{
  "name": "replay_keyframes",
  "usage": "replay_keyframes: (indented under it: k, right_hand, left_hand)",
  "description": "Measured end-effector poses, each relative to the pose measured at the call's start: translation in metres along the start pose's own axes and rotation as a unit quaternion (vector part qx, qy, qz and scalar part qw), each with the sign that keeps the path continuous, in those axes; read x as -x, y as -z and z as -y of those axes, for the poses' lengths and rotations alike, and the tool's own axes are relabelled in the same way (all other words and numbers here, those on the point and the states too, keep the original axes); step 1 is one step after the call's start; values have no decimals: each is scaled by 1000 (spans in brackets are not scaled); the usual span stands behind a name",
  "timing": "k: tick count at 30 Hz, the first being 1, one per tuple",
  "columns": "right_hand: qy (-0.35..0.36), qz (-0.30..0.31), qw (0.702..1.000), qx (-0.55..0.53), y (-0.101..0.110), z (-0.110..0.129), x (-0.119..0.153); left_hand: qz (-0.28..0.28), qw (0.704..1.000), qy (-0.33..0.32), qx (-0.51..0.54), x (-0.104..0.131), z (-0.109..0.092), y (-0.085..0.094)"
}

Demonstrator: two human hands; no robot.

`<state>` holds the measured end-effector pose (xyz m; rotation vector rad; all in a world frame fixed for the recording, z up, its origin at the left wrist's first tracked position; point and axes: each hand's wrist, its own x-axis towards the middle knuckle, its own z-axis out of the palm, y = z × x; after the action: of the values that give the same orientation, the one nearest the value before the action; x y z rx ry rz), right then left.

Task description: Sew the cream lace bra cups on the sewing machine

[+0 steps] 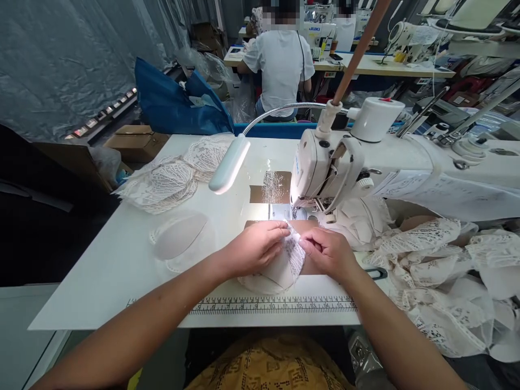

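Observation:
A white lace cup piece [280,273] lies in front of the sewing machine's needle area, above the printed ruler. My left hand [258,246] is closed on its upper left edge, fingertips pinching the lace near the presser foot [295,212]. On the right, my right hand [325,248] is closed with thumb and forefinger at the lace's right edge. The white sewing machine [320,168] stands just beyond both hands. What lies beneath my curled fingers is hidden.
Lace pieces are stacked [162,181] at the back left, with a round cup piece [181,241] nearer. A lamp [231,164] hangs over the table [122,260]. A lace heap [447,281] and small scissors [377,273] are right. A person [280,67] sits beyond.

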<state>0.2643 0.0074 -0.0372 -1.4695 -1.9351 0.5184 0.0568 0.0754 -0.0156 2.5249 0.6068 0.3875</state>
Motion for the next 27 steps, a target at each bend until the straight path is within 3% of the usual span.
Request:
replay_keyframes:
  k: [2,7,15,22,27]
  right_hand:
    - [27,-20,995,98,-8,-4,-1]
    - [26,41,965,259,-16,-8,-2]
    - [6,25,966,257,-20,-10,-2]
    - [-35,36,961,273,-23,-4,-8]
    - [-12,41,962,269,-20,-2,-8]
  left_hand:
    - [11,999,-6,-48,-7,4,-7]
    - [25,994,-21,-102,-17,11,-16]
    - [46,983,10,-178,-19,16,-13]
    - [77,981,-32,-175,-28,35,-6]
    - [75,980,-67,-174,-29,47,-3]
